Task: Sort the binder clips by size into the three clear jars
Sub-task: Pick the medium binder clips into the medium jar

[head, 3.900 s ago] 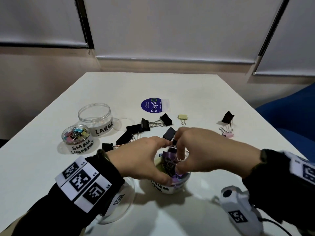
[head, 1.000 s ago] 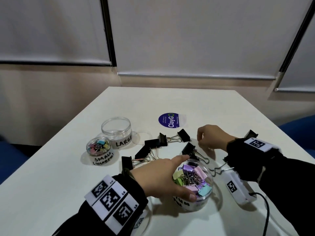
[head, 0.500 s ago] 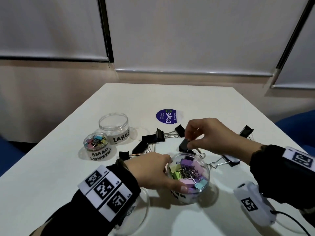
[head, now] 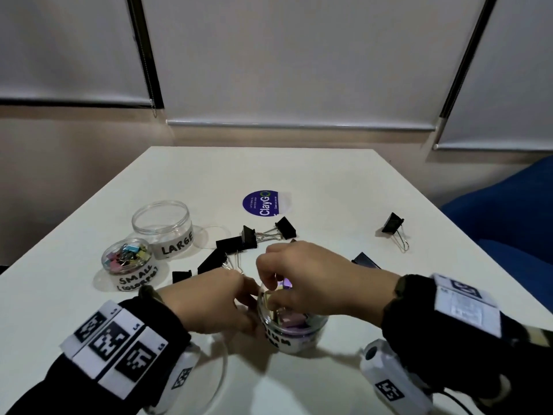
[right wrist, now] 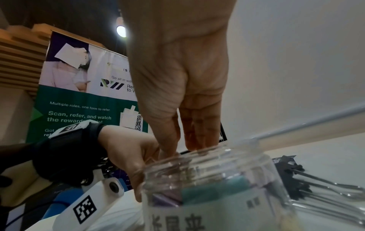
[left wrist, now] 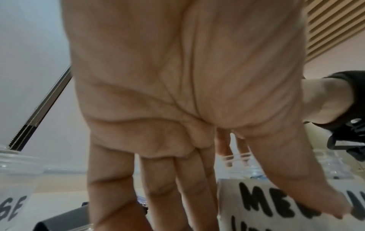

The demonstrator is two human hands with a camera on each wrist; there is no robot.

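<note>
Contents of the white surface (head: 299, 175), left to right.

1. One small jar (head: 127, 259), marked "SMALL (COLOURED)", upright, lid off. It is partly filled with small coloured clips, too tangled to count.
2. One large jar (head: 163, 226), marked "LARGE", upright, just behind and touching the small one. It has no clips in it.
3. Two clear lids lying flat: one (head: 213, 235) just right of the large jar, one (head: 220, 369) under my left wrist.
4. My left hand (head: 215, 304), thumb and fingers wrapped round the near left side of the medium jar, holding it on the surface.
5. Seven black clips that I can count. Five lie in a loose cluster (head: 229, 244) between the large jar and my hands, their wire handles crossing. One (head: 365, 260) is partly hidden behind my right wrist. One (head: 392, 223) stands alone, well apart to the right.
6. One round purple sticker (head: 263, 203) reading "ClayGO", flat, behind the cluster.
7. One medium jar (head: 294, 327), upright, lid off, the nearest of the three jars. It holds purple, teal and yellow clips, number not countable.
8. My right hand (head: 308, 277), fingers drawn together and pointing down into the mouth of the medium jar. I cannot tell whether anything is pinched between them.
9. One blue seat (head: 508, 223) beyond the right edge.
</note>
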